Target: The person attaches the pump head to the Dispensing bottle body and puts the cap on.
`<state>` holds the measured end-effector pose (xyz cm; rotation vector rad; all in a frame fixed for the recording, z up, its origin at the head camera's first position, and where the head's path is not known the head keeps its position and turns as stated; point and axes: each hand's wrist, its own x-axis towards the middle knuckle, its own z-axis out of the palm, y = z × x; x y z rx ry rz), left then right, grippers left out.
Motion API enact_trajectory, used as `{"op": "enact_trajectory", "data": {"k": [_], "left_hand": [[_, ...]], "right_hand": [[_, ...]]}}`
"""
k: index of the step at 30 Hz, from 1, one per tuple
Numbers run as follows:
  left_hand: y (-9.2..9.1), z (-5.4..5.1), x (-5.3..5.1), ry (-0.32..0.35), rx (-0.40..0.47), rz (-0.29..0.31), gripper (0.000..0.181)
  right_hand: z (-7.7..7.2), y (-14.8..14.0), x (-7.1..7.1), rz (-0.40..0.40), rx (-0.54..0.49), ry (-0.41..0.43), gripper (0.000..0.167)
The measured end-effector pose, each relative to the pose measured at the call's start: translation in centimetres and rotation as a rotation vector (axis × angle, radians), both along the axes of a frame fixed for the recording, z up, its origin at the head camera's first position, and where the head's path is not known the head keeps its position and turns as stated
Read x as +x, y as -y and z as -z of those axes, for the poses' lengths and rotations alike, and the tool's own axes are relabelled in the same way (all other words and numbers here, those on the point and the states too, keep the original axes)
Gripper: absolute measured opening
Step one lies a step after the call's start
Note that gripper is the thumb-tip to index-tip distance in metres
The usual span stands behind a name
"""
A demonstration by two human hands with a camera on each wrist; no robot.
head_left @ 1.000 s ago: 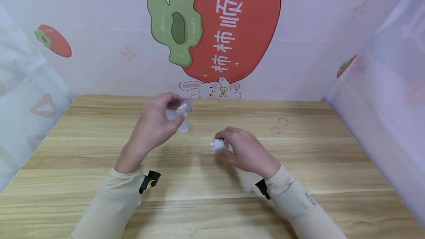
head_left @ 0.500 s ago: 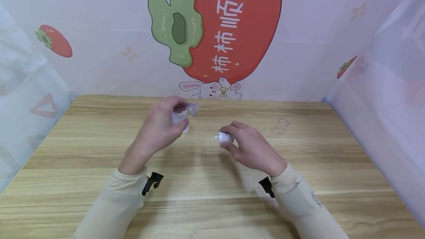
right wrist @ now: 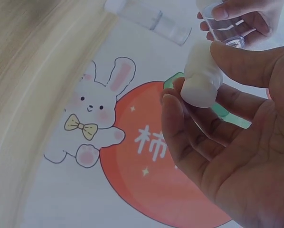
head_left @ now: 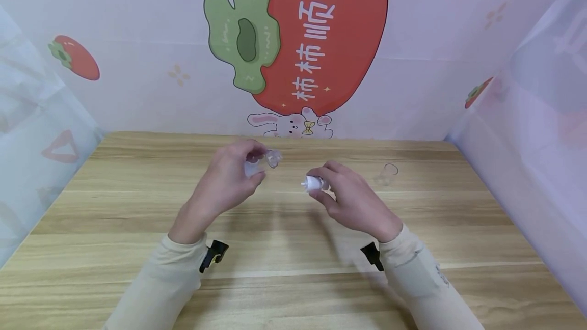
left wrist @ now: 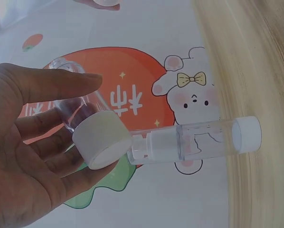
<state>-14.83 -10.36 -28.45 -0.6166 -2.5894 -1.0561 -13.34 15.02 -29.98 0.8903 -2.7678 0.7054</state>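
My left hand [head_left: 229,180] grips a clear bottle [left wrist: 101,137] with a white base. It is tilted, its clear open-looking end [head_left: 273,158] pointing right toward the other hand. Pinched in my right hand [head_left: 355,200] is a white pump head [head_left: 314,183], its thin stem facing left. The right wrist view shows the pump head [right wrist: 201,78] between thumb and fingers. A gap separates the pump head from the bottle. Behind the left hand, a second clear bottle [left wrist: 203,140] with a white pump stands upright on the table, almost wholly hidden in the head view.
On the right of the wooden table [head_left: 284,289] lies a clear cap [head_left: 390,169], hard to see against the grain. A white printed sheet [head_left: 151,90] rises behind the table's far edge. Similar pale sheets hang at both sides.
Both hands have shifted right, the left slightly lower and the right slightly farther from me. The bottle and pump head moved with them. The standing bottle has become hidden behind the left hand.
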Motion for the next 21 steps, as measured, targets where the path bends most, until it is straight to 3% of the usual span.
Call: {"op": "enact_trajectory", "data": {"k": [21], "left_hand": [[-0.74,0.23,0.45,0.049,-0.090,0.043,0.035]], "right_hand": [[-0.63,-0.73,-0.34,-0.010,-0.163,-0.014,0.032]]}}
